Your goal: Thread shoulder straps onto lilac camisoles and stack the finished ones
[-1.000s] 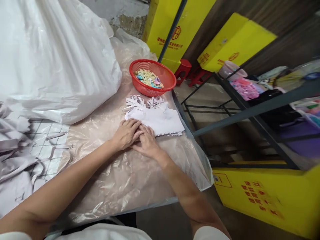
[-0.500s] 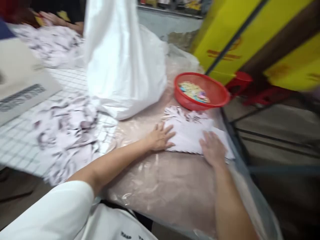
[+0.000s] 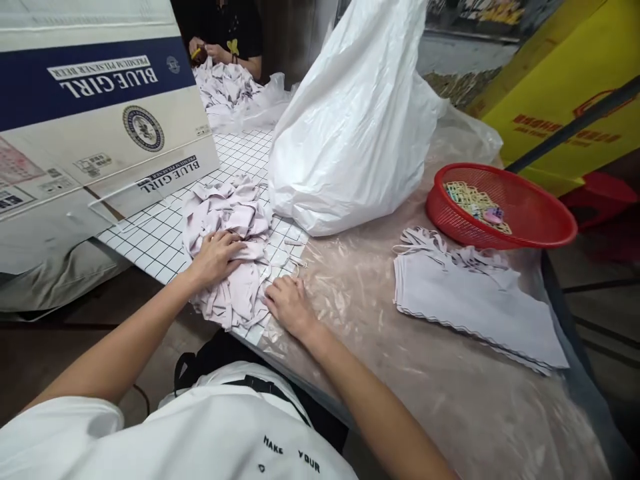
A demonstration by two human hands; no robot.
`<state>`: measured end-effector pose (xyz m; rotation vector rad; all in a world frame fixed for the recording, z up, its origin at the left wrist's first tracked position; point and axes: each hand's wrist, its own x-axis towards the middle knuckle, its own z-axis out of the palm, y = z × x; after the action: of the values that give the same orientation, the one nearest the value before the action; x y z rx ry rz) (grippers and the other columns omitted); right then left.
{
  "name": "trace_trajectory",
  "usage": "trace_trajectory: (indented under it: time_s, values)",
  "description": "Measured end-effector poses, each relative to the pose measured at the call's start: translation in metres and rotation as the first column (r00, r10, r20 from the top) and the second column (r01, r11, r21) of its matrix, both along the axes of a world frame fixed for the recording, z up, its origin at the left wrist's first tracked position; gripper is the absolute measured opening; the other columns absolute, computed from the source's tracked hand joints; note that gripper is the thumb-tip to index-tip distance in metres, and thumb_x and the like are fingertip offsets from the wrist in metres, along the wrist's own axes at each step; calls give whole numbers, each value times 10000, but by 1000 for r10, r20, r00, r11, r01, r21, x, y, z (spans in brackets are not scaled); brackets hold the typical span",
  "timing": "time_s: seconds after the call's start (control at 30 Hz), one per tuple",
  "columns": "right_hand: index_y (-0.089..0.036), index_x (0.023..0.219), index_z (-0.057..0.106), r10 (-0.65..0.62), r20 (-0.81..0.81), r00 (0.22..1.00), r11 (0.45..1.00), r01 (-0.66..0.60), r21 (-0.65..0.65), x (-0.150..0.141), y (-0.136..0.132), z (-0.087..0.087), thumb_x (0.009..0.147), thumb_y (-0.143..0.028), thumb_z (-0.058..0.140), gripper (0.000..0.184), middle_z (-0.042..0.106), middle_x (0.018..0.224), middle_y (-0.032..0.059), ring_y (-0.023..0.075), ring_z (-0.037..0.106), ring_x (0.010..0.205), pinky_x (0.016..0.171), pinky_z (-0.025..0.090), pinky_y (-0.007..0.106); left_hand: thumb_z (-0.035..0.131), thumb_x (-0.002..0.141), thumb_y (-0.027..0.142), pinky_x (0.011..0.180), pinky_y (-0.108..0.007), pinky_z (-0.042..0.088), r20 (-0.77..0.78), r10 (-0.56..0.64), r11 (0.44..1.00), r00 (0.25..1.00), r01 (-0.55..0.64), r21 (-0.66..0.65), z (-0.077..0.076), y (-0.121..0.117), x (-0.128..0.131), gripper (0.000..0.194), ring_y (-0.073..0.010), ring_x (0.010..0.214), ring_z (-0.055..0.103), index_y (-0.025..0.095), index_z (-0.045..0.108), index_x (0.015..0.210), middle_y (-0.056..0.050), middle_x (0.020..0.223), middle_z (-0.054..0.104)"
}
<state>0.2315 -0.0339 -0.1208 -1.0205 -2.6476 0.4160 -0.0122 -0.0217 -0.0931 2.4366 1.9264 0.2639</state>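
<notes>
My left hand (image 3: 216, 255) rests on a loose heap of pale fabric pieces (image 3: 233, 220) on the white grid board (image 3: 155, 240), fingers curled into the cloth. My right hand (image 3: 287, 303) lies at the heap's near right edge, fingers bent over a strip of the fabric. A neat flat stack of white fabric pieces (image 3: 475, 307) with scalloped edges lies to the right on the plastic-covered table (image 3: 400, 373), apart from both hands.
A big white plastic bag (image 3: 355, 127) stands behind the heap. A red basket (image 3: 505, 207) with small parts sits at the right. A Blue Girl carton (image 3: 95, 127) is on the left. Another person's hands (image 3: 210, 50) work on fabric at the far end. Yellow boxes (image 3: 565, 100) stand beyond.
Both my hands left the flat white stack and moved left onto the loose fabric heap. The view swung left, bringing the carton and the other person into sight.
</notes>
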Motion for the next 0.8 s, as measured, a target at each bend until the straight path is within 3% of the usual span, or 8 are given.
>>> trace_trajectory:
  time_s: [0.17, 0.3, 0.37, 0.43, 0.57, 0.63, 0.7, 0.8]
  values:
    - [-205, 718, 594, -85, -52, 995, 987, 77, -142, 43, 0, 2, 970, -389, 532, 318, 621, 689, 8, 166, 554, 670, 722, 416, 315, 490, 885, 218, 1101, -557, 318, 36, 120, 993, 992, -120, 3, 8, 17, -31, 311, -324, 1318, 431, 172, 654, 1146, -122, 1327, 602]
    - [-206, 586, 514, -380, -146, 914, 861, 291, -417, 127, -15, 19, 940, -582, 456, 520, 495, 535, -36, 126, 441, 499, 521, 342, 261, 415, 892, 195, 1074, -515, 369, 96, 284, 958, 954, -288, 22, 17, 36, -45, 321, -299, 1269, 476, 108, 618, 1124, -112, 1295, 607]
    - [-211, 563, 500, -604, -262, 753, 753, 431, -497, 168, -26, 31, 868, -677, 499, 557, 466, 518, -40, 127, 426, 485, 485, 335, 263, 415, 885, 241, 1040, -543, 388, 155, 379, 921, 912, -388, 32, 22, 45, -52, 331, -334, 1253, 485, 113, 614, 1116, -134, 1258, 614]
    - [-226, 526, 445, -747, -439, 499, 663, 515, -543, 202, -39, 42, 791, -735, 560, 585, 398, 484, -49, 123, 378, 457, 446, 307, 266, 458, 850, 322, 1018, -617, 374, 243, 470, 875, 849, -484, -1, 28, 52, -57, 355, -409, 1266, 464, 133, 622, 1102, -146, 1248, 616]
    - [-239, 499, 240, -693, -721, 8, 577, 606, -548, 230, -66, 52, 703, -766, 632, 688, 204, 454, -84, 99, 235, 425, 422, 280, 261, 475, 826, 458, 990, -791, 233, 439, 452, 837, 776, -540, 93, 35, 50, -32, 483, -533, 1356, 290, 215, 600, 1225, -97, 1346, 577]
    - [-232, 515, 197, -673, -733, -96, 541, 611, -578, 225, -72, 49, 683, -775, 642, 721, 188, 465, -88, 92, 214, 430, 420, 284, 252, 456, 866, 464, 1053, -747, 207, 455, 242, 882, 857, -390, 264, 29, 36, 9, 476, -486, 1399, 260, 273, 560, 1290, -68, 1398, 543]
    - [-234, 530, 175, -696, -706, -132, 532, 567, -629, 217, -72, 45, 729, -791, 585, 720, 174, 473, -84, 95, 201, 430, 404, 251, 248, 464, 898, 442, 1079, -639, 322, 402, -125, 963, 907, 13, 271, 14, 11, 65, 455, -395, 1364, 380, 276, 539, 1315, -87, 1432, 507]
    - [-242, 564, 151, -676, -724, -134, 561, 543, -625, 211, -67, 47, 832, -792, 451, 681, 146, 496, -79, 109, 184, 438, 410, 250, 259, 556, 890, 420, 998, -545, 448, 337, -580, 810, 742, 570, 139, -14, -29, 144, 403, -342, 1272, 487, 242, 598, 1249, -118, 1370, 569]
